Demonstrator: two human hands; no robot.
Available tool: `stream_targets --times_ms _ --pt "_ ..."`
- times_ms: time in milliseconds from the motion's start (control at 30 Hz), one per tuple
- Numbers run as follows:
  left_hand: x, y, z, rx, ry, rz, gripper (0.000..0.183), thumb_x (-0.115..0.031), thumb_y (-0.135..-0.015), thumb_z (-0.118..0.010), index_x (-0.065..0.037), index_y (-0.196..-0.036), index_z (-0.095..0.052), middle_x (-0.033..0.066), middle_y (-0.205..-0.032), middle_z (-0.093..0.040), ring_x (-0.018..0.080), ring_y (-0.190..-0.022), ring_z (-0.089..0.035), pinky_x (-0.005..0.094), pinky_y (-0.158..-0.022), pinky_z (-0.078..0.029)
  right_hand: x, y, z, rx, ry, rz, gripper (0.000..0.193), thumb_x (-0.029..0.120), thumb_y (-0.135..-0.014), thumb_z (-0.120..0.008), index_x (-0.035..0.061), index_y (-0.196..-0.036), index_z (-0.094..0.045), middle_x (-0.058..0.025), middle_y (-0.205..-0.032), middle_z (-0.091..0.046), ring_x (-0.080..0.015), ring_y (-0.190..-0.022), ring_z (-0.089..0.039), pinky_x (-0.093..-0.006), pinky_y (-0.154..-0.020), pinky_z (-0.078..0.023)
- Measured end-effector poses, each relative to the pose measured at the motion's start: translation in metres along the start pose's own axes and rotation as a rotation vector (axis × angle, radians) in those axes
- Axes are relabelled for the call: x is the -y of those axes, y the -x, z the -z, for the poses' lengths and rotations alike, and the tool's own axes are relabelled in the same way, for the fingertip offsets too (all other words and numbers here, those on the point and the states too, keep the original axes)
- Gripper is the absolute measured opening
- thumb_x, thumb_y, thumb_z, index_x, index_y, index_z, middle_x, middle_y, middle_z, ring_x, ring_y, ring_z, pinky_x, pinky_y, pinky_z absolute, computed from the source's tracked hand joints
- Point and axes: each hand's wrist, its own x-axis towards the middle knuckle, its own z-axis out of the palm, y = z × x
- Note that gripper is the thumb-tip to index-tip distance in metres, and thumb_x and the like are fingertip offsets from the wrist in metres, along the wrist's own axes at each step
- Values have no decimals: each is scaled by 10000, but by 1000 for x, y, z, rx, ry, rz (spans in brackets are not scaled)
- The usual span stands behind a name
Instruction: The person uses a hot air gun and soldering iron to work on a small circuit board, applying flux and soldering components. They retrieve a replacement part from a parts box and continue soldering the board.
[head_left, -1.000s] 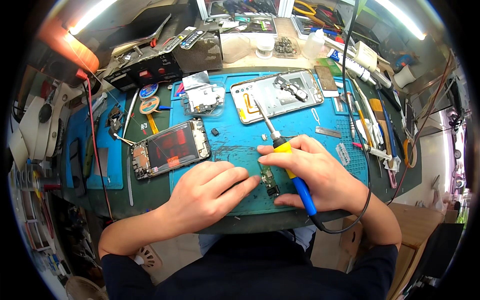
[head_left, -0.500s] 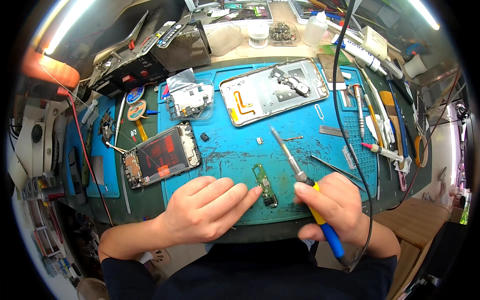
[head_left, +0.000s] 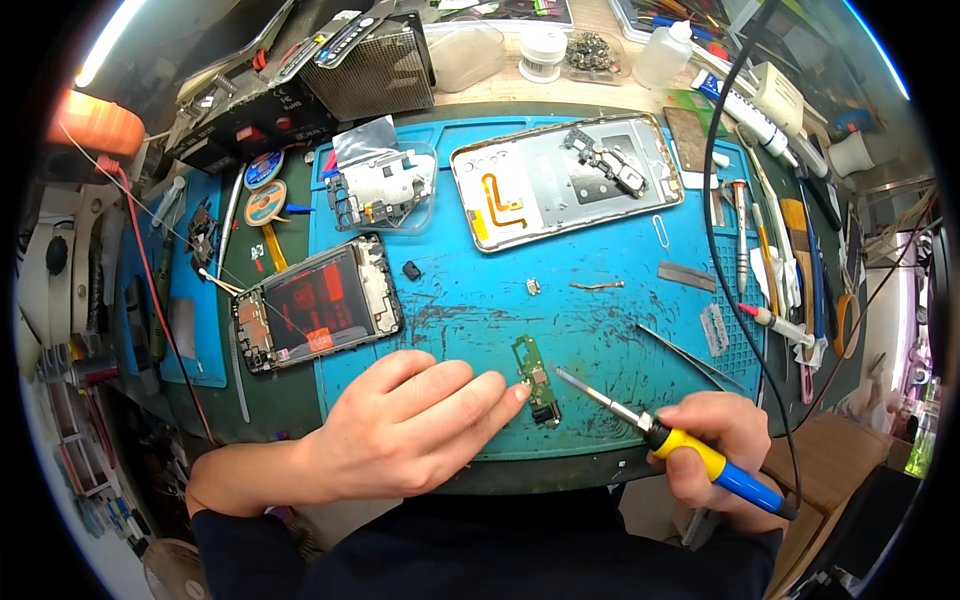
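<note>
My left hand (head_left: 425, 425) is closed, its fingers curled and the index fingertip against the left edge of a small green circuit board (head_left: 535, 365). The thumb is hidden beneath the hand. The board lies on the blue work mat (head_left: 450, 320), a black connector at its near end. My right hand (head_left: 715, 450) grips a soldering iron (head_left: 690, 450) by its yellow and blue handle. Its metal tip points left, close to the board's right edge; whether they touch I cannot tell. A small metal part (head_left: 533, 287) and a thin brown flex strip (head_left: 597, 286) lie beyond the board.
An opened phone (head_left: 320, 305) lies at left, a phone back housing (head_left: 565, 180) at the far side. A clear tray (head_left: 425, 205) holds phone parts. Tweezers (head_left: 690, 357), a flux syringe (head_left: 780, 325) and brushes lie at right. A black cable (head_left: 722, 240) hangs down on the right.
My right hand has swung the soldering iron lower and flatter, bringing its tip down beside the board. My left hand stays at the board's edge. The whole view has shifted slightly.
</note>
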Motion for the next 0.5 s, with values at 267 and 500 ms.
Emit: stream_targets --times_ms 267,500 --pt "-3 2 0 11 -42 1 381 -89 -710 -725 -66 -1086 -784 13 -1035 -649 147 -861 -612 286 -718 -469 1 -12 -3 14 15 7 190 215 -870 -741 35 -928 -762 -35 -627 -659 -161 -461 -580 -268 -454 -448" --pt "-3 1 -1 13 -36 6 376 -96 -711 -722 -68 -1080 -788 11 -1037 -652 145 -862 -613 281 -721 -466 -1 -14 -6 18 11 74 174 175 -862 -746 21 -943 -758 -38 -634 -675 -147 -470 -605 -247 -450 -459"
